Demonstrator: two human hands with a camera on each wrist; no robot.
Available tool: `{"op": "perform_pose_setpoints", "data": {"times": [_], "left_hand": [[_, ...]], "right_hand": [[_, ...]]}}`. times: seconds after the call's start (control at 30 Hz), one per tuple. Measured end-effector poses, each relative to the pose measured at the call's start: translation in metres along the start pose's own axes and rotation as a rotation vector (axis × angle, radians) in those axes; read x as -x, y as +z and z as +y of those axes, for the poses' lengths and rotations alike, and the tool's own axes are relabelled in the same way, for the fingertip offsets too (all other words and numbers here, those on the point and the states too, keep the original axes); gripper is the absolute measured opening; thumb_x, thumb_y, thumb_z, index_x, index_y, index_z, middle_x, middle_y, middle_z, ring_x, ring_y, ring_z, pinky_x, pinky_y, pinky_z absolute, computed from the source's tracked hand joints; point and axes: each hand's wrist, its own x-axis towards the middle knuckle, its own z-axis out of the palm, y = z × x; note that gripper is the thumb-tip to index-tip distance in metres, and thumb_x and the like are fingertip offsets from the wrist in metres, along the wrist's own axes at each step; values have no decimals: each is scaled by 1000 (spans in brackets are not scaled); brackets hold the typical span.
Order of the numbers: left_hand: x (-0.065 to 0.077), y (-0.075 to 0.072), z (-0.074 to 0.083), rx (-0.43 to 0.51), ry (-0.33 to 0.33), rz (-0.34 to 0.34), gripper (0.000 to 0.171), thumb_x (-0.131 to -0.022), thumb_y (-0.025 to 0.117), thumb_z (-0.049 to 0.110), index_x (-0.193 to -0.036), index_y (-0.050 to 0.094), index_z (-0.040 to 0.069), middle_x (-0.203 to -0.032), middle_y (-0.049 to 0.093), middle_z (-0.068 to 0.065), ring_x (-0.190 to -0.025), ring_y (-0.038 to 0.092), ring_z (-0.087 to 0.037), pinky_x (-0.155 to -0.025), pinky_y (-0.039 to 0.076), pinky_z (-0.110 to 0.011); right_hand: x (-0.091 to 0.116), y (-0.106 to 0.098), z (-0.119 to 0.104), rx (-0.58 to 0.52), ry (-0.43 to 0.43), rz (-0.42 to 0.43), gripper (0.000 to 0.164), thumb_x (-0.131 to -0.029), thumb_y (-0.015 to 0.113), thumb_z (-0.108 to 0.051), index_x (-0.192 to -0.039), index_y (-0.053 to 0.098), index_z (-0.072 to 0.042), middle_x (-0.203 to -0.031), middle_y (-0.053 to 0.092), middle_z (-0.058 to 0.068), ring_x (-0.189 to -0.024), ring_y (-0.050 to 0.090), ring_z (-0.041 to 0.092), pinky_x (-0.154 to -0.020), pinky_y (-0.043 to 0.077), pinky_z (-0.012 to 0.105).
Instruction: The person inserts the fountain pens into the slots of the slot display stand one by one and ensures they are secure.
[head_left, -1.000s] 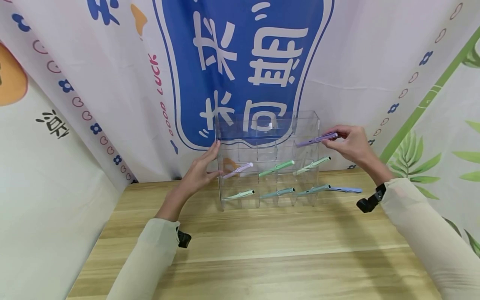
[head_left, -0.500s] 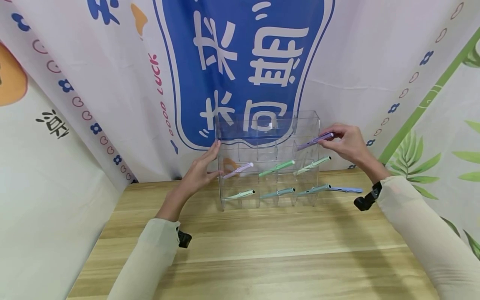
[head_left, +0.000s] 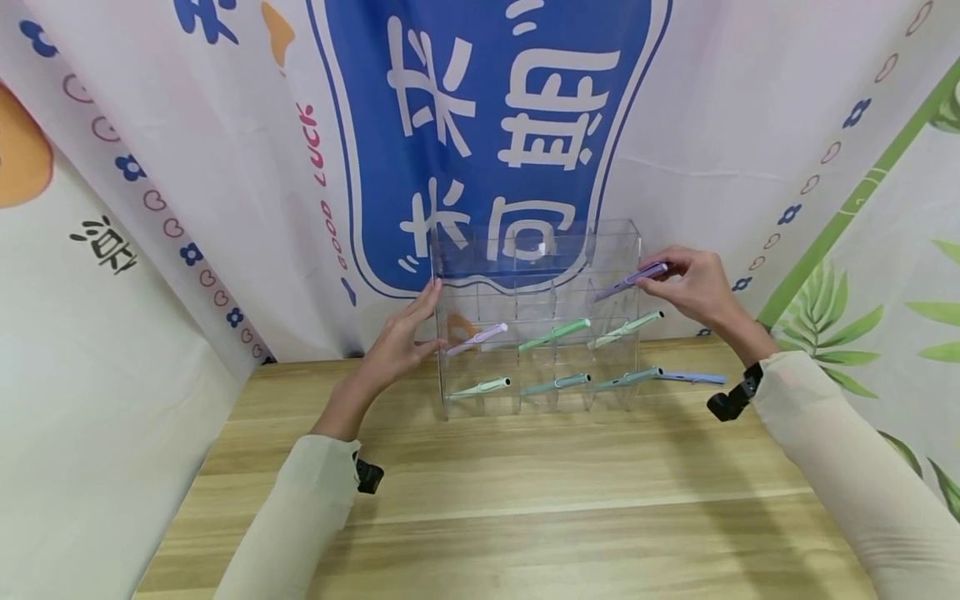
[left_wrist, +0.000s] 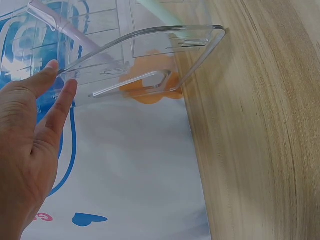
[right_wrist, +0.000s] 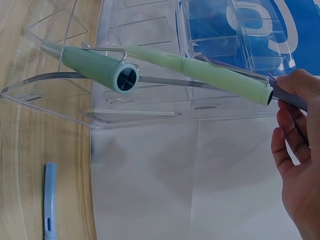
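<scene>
A clear acrylic display stand (head_left: pixel 532 307) with tiered compartments stands at the back of the table. My left hand (head_left: pixel 396 346) touches its left side, with fingertips extended against the edge in the left wrist view. My right hand (head_left: pixel 693 285) pinches a purple pen (head_left: pixel 632 282) between thumb and fingers. The pen slants down to the left, its lower end at the right compartment of an upper tier. Below it, a lilac pen (head_left: pixel 477 340), a green pen (head_left: pixel 555 334) and a pale green pen (head_left: pixel 626 330) lean in the middle tier.
The bottom tier holds a mint pen (head_left: pixel 480 388) and two teal pens, one in the middle (head_left: pixel 557 384) and another at the right (head_left: pixel 628 379). A blue pen (head_left: pixel 693 378) lies on the wooden table (head_left: pixel 525 517) right of the stand. A printed curtain (head_left: pixel 712 125) hangs behind.
My right hand has moved slightly left with the purple pen, whose lower end now sits a little lower at the stand. The left hand keeps its place at the stand's side.
</scene>
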Motion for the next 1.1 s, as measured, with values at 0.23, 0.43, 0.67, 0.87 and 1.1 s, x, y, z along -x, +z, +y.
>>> {"op": "perform_pose_setpoints", "data": {"times": [0.23, 0.43, 0.67, 0.87, 1.1], "left_hand": [[-1, 0, 1, -5, 7, -2, 99, -88, 82, -8, -167, 23, 1, -173, 16, -20, -141, 54, -42, -107, 58, -45], [-2, -1, 2, 18, 16, 4, 102, -87, 81, -10, -168, 21, 5, -173, 17, -20, -147, 45, -43, -112, 54, -52], [-2, -2, 3, 13, 16, 4, 102, -87, 81, -10, -168, 21, 6, -173, 17, -20, -146, 47, -43, -110, 56, -47], [-1, -2, 2, 17, 27, 11, 102, -86, 81, -11, -168, 21, 5, -172, 18, -22, -144, 49, -45, -110, 55, -48], [0, 0, 2, 17, 34, 23, 102, -86, 81, -12, -167, 22, 3, -172, 19, -24, -144, 48, -46, -110, 55, -50]], "right_hand": [[1, -3, -2, -5, 1, -10, 22, -86, 85, 3, -107, 78, 6, -100, 76, 22, -76, 63, 1, -66, 53, 8], [4, -8, -5, -15, 1, -11, 29, -86, 86, 0, -114, 77, 4, -100, 75, 21, -79, 66, 4, -67, 56, 9], [10, -17, 1, -8, 1, -5, 33, -86, 87, -1, -118, 78, 0, -104, 76, 18, -85, 65, 5, -74, 55, 8], [21, -26, 12, 7, 8, 4, 31, -85, 84, 6, -115, 75, 8, -107, 76, 16, -89, 63, 4, -79, 51, 5], [33, -36, 19, 28, -9, 3, 28, -86, 84, 3, -113, 77, 4, -109, 77, 12, -91, 64, 3, -81, 51, 5]]}}
